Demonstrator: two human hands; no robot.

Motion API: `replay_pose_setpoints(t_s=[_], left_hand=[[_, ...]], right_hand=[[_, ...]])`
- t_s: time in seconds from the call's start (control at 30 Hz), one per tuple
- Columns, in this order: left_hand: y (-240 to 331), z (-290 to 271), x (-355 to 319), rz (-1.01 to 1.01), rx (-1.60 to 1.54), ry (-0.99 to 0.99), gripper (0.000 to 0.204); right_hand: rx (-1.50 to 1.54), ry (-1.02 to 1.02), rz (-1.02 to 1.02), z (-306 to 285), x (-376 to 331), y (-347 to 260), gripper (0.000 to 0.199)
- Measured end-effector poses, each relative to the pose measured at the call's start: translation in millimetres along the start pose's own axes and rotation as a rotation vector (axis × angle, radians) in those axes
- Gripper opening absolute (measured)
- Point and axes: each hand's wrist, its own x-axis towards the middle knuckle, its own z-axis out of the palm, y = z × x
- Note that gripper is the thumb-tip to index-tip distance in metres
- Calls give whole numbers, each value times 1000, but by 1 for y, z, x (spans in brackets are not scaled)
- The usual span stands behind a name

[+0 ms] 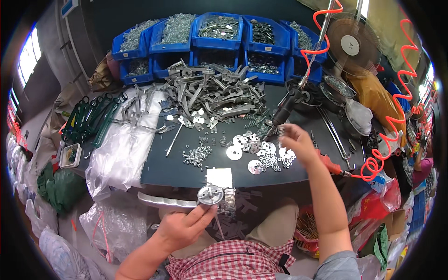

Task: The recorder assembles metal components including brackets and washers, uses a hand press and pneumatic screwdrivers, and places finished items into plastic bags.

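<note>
At the table's front edge, my left hand [184, 227] is closed on a grey metal lever handle [168, 200]. Its round hub [210, 195] faces up and its curved grip points left; my fingers hide part of the hub's underside. My right hand [297, 143] is raised over the right of the table, fingers pinched at what looks like a small coil spring [280, 130]. Right beside those fingertips is the tip of a hanging power screwdriver [284, 109]. Flat washers [234, 152], small nuts [273, 161] and loose springs [254, 122] lie below and left of this hand.
Grey metal levers [214, 91] are heaped at the back, before blue bins [217, 32] of small parts. Green-handled pieces [88, 116] and plastic sheeting [123, 149] lie left. A small fixture [229, 198] sits at the front edge. An orange coiled hose [373, 168] and a fan [350, 44] are right.
</note>
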Motion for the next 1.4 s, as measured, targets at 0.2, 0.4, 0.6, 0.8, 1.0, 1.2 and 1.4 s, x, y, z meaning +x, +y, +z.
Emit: replay_pose_setpoints(t_s=[0.2,0.4,0.6,0.8,1.0,1.2,1.4], left_hand=[[12,0,15,128,-15,-2,33],[19,-14,17,107,2,49,30],[17,-19,11,69,43,61,29],[20,-14,11,88,23,108,46],[22,-12,12,34,34,109,47],[27,-3,2,8,10,57,42],[54,-23,-2,142,-338,-348,55]], right_hand=[[91,-253,-401,106,-78,-64,40],[-377,-385,-666,110,-81,-77,40],[-475,-227,-549,86,-88,-29,34],[-241,-261,-326,145,-138,15,18],[-228,-108,-360,152,-140,10,13],[-276,-61,-325,150,-144,16,12],[-302,-16,-215,173,-166,82,15]])
